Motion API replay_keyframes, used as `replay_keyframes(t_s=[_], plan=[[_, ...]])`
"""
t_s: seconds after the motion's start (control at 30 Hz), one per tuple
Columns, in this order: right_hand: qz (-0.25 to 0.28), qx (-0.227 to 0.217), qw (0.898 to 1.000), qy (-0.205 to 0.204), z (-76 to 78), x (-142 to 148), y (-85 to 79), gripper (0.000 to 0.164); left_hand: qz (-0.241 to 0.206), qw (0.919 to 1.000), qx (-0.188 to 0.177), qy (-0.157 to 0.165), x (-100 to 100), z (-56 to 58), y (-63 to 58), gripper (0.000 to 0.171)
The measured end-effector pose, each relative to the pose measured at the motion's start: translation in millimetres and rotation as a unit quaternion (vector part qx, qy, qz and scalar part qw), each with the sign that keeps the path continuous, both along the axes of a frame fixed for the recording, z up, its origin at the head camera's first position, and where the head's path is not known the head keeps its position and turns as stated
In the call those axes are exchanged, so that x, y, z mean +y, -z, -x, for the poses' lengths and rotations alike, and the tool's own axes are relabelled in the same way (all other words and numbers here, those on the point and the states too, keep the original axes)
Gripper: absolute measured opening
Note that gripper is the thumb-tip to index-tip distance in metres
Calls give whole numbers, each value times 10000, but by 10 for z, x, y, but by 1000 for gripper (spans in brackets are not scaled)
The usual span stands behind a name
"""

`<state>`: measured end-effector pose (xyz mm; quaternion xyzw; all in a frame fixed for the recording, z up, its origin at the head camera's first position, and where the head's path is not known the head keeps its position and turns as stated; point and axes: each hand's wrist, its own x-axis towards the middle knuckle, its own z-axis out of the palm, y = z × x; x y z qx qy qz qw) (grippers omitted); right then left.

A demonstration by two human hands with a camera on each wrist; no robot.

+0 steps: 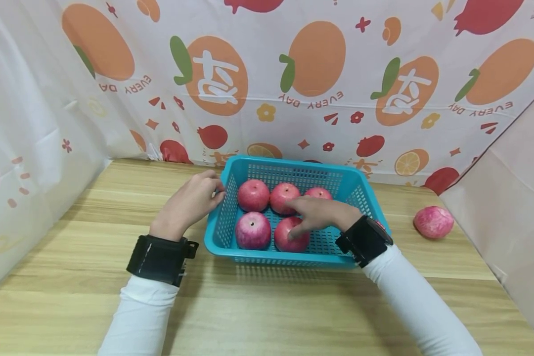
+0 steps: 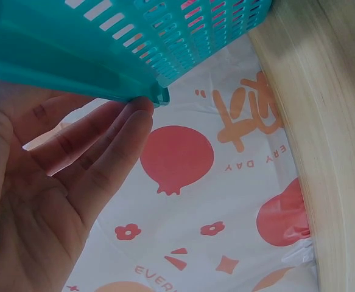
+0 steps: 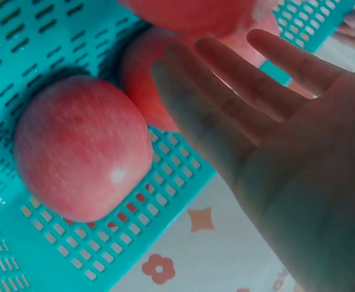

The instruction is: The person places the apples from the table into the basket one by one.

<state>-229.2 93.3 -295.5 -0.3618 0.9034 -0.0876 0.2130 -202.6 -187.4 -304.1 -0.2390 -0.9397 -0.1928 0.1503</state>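
A turquoise plastic basket (image 1: 289,258) holds several red apples, including a back-left apple (image 1: 253,195), a back-middle apple (image 1: 281,193) and a front apple (image 1: 289,242). Beside them, at front left, sits a purplish-pink round fruit (image 1: 252,231) with a dark dot on top. My left hand (image 1: 189,202) holds the basket's left rim; the left wrist view shows its fingertips (image 2: 142,104) against that rim. Over the apples reaches my right hand (image 1: 322,212), fingers extended and spread. Its thumb overlaps the front apple, and its fingers partly cover the back apples.
On the wooden table (image 1: 258,306), a mottled pink round fruit (image 1: 433,222) lies right of the basket. A white fruit-print cloth (image 1: 267,118) hangs close behind the basket, with more cloth at the left. A pale panel (image 1: 516,198) borders the right side.
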Motion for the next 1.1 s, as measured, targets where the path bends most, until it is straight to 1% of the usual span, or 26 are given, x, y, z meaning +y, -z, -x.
replay_keyframes(t_s=[0.07, 0.17, 0.37, 0.57, 0.8, 1.0, 1.1], plan=[[114, 103, 9999, 13, 15, 30, -35, 72, 0, 10000, 1, 1, 3, 3, -4, 11], [308, 221, 9993, 64, 39, 65, -63, 64, -9, 10000, 21, 38, 4, 11, -8, 11], [565, 710, 9959, 4, 82, 102, -69, 49, -16, 9998, 128, 118, -3, 18, -6, 9], [823, 1084, 9907, 63, 91, 150, -95, 42, 1, 9999, 111, 97, -6, 15, 0, 10], [1156, 1231, 9856, -67, 114, 231, -76, 34, 29, 10000, 43, 71, 3, 12, 4, 11], [1302, 1420, 9812, -80, 129, 284, -87, 31, 32, 10000, -25, 14, 5, 2, 8, 13], [1304, 1462, 9806, -62, 127, 307, -94, 31, 14, 10000, -39, -7, 3, -3, 9, 13]])
